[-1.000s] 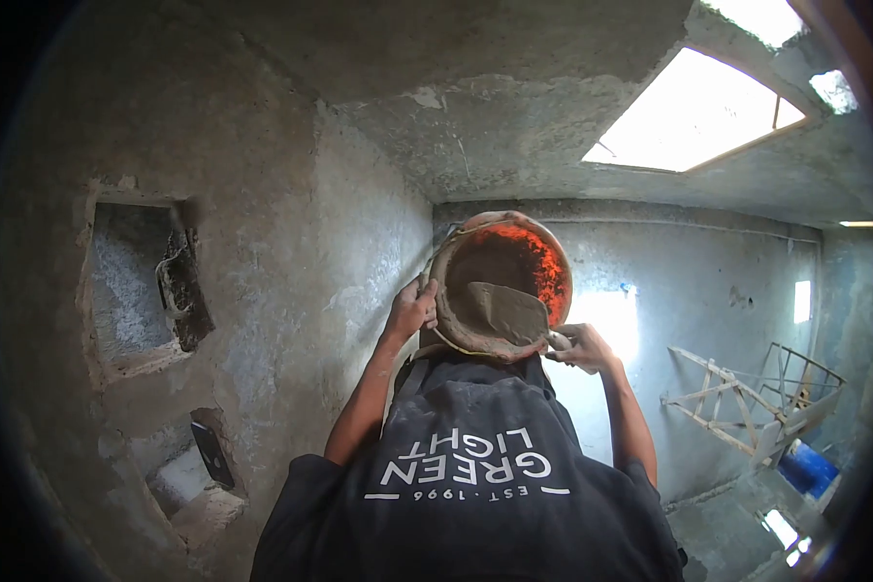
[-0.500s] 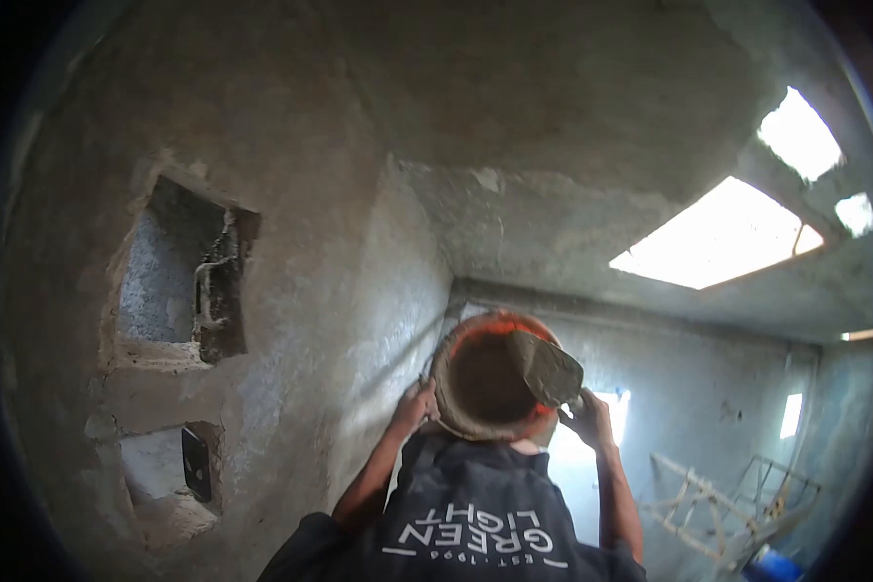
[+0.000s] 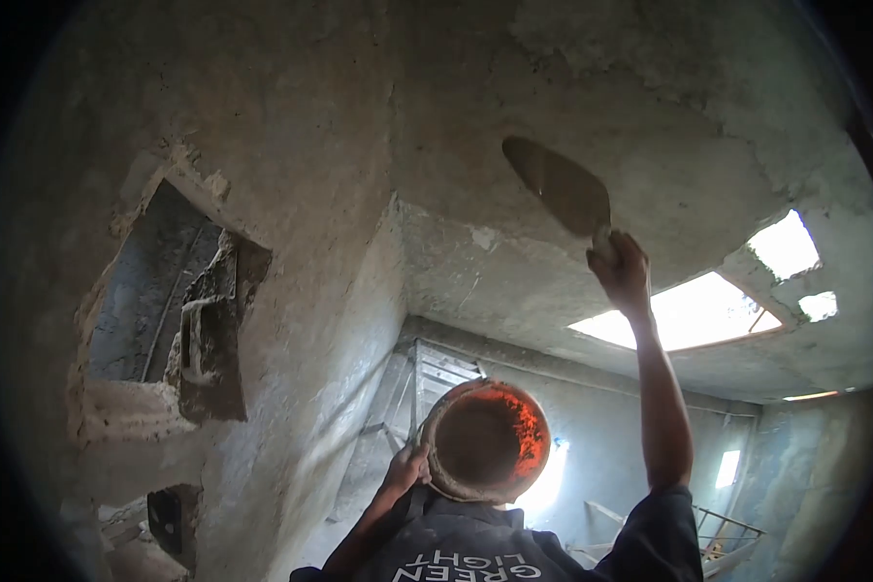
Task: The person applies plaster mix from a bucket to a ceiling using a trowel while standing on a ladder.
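Note:
My left hand grips the rim of a round bucket in front of my chest. Its inside is orange, smeared with wet grey mortar. Raised high on the right, my right hand is closed round the handle of a pointed trowel. The trowel's blade overlaps the grey ceiling in this view, pointing up and left. Below the bucket shows my dark printed shirt.
On the left, the rough wall has a broken opening and a smaller recess with a dark box. Bright openings pierce the ceiling at right. A metal frame stands lower right; a ladder-like frame rises behind the bucket.
My right hand has lifted the trowel from over the bucket up to the ceiling. The bucket, still in my left hand, sits lower in view, and the view has tilted upward.

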{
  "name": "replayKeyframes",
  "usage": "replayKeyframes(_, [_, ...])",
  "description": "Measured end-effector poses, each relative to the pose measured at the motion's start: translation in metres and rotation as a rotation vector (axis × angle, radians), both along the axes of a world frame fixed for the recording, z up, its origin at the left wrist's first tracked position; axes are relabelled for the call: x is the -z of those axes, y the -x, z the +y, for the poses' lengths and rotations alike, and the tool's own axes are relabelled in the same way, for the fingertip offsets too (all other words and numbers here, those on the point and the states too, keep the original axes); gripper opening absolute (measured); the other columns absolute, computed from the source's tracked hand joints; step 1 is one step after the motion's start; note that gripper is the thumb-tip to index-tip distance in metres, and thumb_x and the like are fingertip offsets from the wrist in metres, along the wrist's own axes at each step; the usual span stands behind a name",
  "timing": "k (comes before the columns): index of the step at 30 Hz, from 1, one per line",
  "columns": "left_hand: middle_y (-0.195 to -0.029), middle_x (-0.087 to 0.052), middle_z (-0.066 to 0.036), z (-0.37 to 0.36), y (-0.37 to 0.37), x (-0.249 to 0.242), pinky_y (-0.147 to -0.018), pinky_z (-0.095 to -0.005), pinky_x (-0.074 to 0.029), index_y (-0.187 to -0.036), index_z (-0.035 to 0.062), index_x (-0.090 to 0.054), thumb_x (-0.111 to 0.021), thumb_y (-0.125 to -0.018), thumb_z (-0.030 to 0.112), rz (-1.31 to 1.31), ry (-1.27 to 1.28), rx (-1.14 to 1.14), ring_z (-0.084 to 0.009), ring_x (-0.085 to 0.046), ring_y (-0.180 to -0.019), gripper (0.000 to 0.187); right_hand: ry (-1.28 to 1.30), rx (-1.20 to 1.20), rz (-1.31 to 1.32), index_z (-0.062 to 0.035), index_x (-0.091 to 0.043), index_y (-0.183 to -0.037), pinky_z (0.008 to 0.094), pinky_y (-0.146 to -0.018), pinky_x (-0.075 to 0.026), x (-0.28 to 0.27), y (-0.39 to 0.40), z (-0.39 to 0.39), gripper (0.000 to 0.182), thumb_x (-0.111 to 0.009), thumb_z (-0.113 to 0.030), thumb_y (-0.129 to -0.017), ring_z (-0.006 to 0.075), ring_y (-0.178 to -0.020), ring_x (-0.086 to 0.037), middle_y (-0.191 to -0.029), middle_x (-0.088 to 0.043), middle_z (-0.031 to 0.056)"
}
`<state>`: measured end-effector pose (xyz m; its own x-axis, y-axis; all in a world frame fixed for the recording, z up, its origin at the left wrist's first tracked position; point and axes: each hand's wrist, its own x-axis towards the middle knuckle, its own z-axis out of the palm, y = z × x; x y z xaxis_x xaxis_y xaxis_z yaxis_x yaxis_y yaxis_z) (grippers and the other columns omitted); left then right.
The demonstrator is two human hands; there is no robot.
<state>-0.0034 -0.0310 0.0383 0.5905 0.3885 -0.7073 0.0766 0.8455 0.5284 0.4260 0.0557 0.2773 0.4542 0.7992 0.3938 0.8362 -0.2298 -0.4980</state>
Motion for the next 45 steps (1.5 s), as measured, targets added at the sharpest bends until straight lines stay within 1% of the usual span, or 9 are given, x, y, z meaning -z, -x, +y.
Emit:
replayKeyframes(10, [-0.055,-0.039,0.000,0.001,0.000,0.014,-0.046,-0.0303,-0.041,-0.090,0.0044,-0.044,-0.053,-0.094,0.034,-0.010,0.066,0.028,-0.0119,-0.042,-0.044,0.031,0.336,-0.131,0.210,-0.0008,-0.064,-0.093,0.0285,-0.046,-0.046,-0.082,-0.058,0.136,0.024,-0.065,-0.023,-0.083,0.0133,-0.049,-0.056,-0.064,-0.062,0.0091])
replayKeyframes(16, [-0.054,-0.035,0.001,0.010,-0.009,0.008,-0.047,-0.0314,-0.038,-0.075,0.0092,-0.038,-0.052,-0.094,0.032,-0.062,0.085,-0.001,-0.0129,-0.037,-0.044,0.033,0.305,-0.181,0.266,0.0004,-0.064,-0.094,0.0269,-0.042,-0.046,-0.152,-0.094,0.158,0.024,-0.057,-0.023,-0.090,0.0124,-0.047,-0.055,-0.066,-0.062,0.0081])
replayKeyframes(17, [-0.055,-0.038,0.000,0.008,-0.007,0.017,-0.046,-0.0314,-0.041,-0.094,0.0053,-0.040,-0.053,-0.094,0.026,-0.094,0.092,-0.001,-0.0121,-0.039,-0.043,0.024,0.247,-0.184,0.265,0.0000,-0.064,-0.095,0.0269,-0.042,-0.046,-0.167,-0.091,0.159,0.025,-0.057,-0.024,-0.090,0.0128,-0.047,-0.054,-0.066,-0.061,0.0072])
replayKeyframes(20, [-0.054,-0.038,0.000,0.009,-0.007,0.016,-0.046,-0.0313,-0.041,-0.093,0.0052,-0.040,-0.052,-0.095,0.025,-0.102,0.140,-0.012,-0.0128,-0.041,-0.044,0.023,0.135,-0.164,0.249,-0.0010,-0.063,-0.101,0.0274,-0.045,-0.045,-0.194,-0.067,0.158,0.032,-0.057,-0.030,-0.090,0.0129,-0.048,-0.053,-0.065,-0.058,0.0059])
replayKeyframes(22, [-0.054,-0.038,-0.001,0.012,-0.009,0.011,-0.045,-0.0319,-0.042,-0.093,0.0052,-0.039,-0.052,-0.095,0.023,-0.103,0.158,-0.023,-0.0136,-0.042,-0.044,0.023,0.112,-0.160,0.265,-0.0017,-0.062,-0.102,0.0269,-0.046,-0.044,-0.182,-0.057,0.156,0.038,-0.056,-0.037,-0.089,0.0115,-0.052,-0.053,-0.064,-0.055,0.0042])
replayKeyframes(26, [-0.054,-0.039,-0.001,0.008,-0.006,0.021,-0.046,-0.0330,-0.043,-0.095,0.0044,-0.037,-0.051,-0.095,0.022,-0.141,0.086,0.006,-0.0141,-0.042,-0.044,0.023,0.298,-0.265,-0.309,-0.0032,-0.062,-0.098,0.0387,-0.061,-0.049,-0.119,-0.072,0.160,0.035,-0.056,-0.036,-0.088,0.0224,-0.068,-0.063,-0.080,-0.066,0.0116])
replayKeyframes(33, [-0.054,-0.038,0.000,0.002,-0.007,0.025,-0.046,-0.0326,-0.041,-0.090,0.0054,-0.041,-0.051,-0.095,0.023,-0.086,0.100,-0.039,-0.0138,-0.041,-0.044,0.022,0.466,-0.090,-0.378,-0.0057,-0.063,-0.102,0.0428,-0.070,-0.049,-0.114,-0.070,0.170,0.030,-0.056,-0.032,-0.088,0.0271,-0.077,-0.065,-0.086,-0.068,0.0122])
replayKeyframes(40, [-0.055,-0.041,-0.002,0.009,-0.009,0.014,-0.046,-0.0332,-0.043,-0.084,0.0030,-0.041,-0.051,-0.095,0.025,-0.097,0.069,-0.014,-0.0146,-0.043,-0.043,0.027,0.081,-0.021,-0.126,-0.0037,-0.064,-0.102,0.0253,-0.046,-0.044,-0.217,-0.035,0.180,0.037,-0.051,-0.036,-0.093,0.0064,-0.050,-0.051,-0.059,-0.054,0.0024])
replayKeyframes(45, [-0.056,-0.037,0.000,0.005,-0.008,0.022,-0.046,-0.0322,-0.040,-0.094,0.0079,-0.039,-0.053,-0.095,0.024,-0.097,0.051,-0.003,-0.0135,-0.041,-0.045,0.022,0.190,-0.020,-0.081,-0.0032,-0.064,-0.100,0.0268,-0.045,-0.042,-0.175,-0.036,0.179,0.035,-0.050,-0.035,-0.093,0.0069,-0.049,-0.050,-0.059,-0.056,0.0037])
